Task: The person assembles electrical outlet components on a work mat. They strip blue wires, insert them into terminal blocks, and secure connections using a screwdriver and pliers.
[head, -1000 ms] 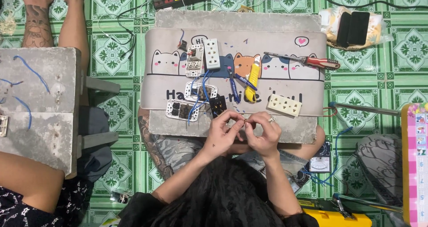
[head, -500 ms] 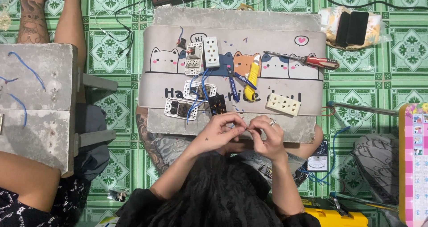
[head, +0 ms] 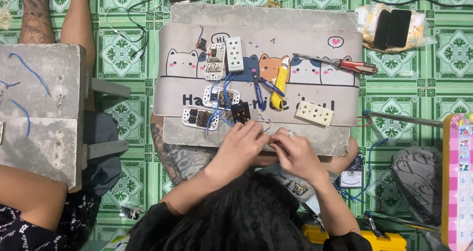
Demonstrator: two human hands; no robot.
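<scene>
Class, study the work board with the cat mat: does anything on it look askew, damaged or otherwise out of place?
Nothing looks damaged or spilled. The socket plates lie scattered at different angles, one cream plate tilted, and blue wires trail loosely between them. Both hands, left hand and right hand, meet at the board's near edge.

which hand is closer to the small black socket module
Left. The left hand sits just below the black socket module, almost touching; the right hand is farther off to its lower right.
</scene>
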